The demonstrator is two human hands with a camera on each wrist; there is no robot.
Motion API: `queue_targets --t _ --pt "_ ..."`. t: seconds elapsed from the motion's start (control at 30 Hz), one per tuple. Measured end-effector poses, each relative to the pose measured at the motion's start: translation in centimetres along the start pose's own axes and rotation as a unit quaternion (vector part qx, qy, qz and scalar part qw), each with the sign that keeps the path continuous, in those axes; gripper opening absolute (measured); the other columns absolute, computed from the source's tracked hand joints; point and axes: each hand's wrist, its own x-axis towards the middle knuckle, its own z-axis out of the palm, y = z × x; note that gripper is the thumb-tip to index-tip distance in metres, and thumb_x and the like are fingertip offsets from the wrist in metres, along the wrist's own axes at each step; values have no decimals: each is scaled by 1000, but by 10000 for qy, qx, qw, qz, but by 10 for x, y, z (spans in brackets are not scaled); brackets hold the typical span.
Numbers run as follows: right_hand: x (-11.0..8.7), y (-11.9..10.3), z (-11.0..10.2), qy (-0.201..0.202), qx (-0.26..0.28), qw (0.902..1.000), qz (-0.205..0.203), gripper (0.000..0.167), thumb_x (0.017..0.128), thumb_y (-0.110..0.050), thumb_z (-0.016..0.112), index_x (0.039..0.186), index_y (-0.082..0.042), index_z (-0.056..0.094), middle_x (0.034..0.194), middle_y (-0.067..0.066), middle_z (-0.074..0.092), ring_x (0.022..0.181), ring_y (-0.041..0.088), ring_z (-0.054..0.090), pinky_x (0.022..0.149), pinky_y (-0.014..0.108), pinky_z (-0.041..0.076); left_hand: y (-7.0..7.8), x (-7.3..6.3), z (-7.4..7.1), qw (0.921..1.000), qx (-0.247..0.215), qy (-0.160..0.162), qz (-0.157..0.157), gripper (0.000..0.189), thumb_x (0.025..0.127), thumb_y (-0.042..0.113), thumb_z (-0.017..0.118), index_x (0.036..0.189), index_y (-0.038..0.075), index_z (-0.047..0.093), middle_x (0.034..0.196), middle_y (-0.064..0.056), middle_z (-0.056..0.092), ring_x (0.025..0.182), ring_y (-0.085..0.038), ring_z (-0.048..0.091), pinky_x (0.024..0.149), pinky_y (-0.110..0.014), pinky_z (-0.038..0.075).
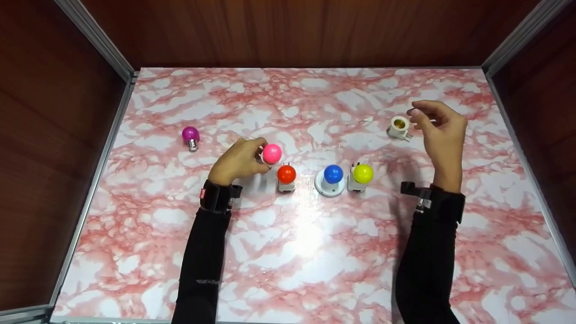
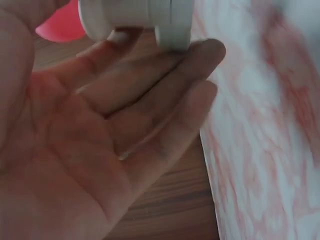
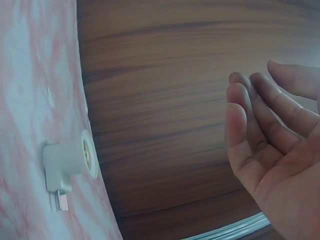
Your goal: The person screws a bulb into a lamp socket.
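Note:
My left hand pinches a white plug-in lamp socket that carries a pink bulb. In the left wrist view the other fingers extend below the socket. Just right of that hand stands a red bulb in its own white socket. At the right, my right hand hovers with loosely bent fingers and nothing between them. Close to its fingertips, a white socket without a bulb stands on the table, its brass-coloured inside showing and its prongs pointing sideways.
A blue bulb in a round white base and a yellow bulb in a white socket stand mid-table. A loose purple bulb lies at the left. Dark wood panels enclose the pink marbled table.

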Motion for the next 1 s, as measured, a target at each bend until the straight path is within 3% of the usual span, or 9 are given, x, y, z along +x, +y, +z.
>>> queue_targets --t 0.13,0.33,0.73,1.0 --pt "1 5 -1 -54 -162 9998 122 21 99 -17 75 115 -5 81 90 -15 78 81 5 72 73 17 61 -4 2 4 9991 256 -322 -135 33 85 16 81 113 15 65 108 -9 77 94 -24 68 81 -34 52" --pt "3 13 -4 -171 -335 9985 404 24 98 -23 78 116 -8 81 92 -15 79 83 4 72 73 14 61 -7 1 6 9968 638 -472 -114 35 83 20 85 112 12 67 115 -11 64 104 -25 56 92 -39 48" --pt "5 19 -11 -244 -541 9951 793 23 100 -21 74 120 -10 79 96 -14 78 86 8 74 73 13 60 -6 -1 0 9853 568 -1353 -872 56 73 20 96 122 19 69 132 -10 69 115 -28 63 98 -43 54" --pt "5 19 -12 -393 -575 9930 956 26 102 -24 72 124 -11 77 97 -16 77 91 10 72 76 13 60 8 3 16 9898 659 -1190 -429 56 73 19 96 123 19 69 133 -9 64 121 -28 61 106 -47 55"
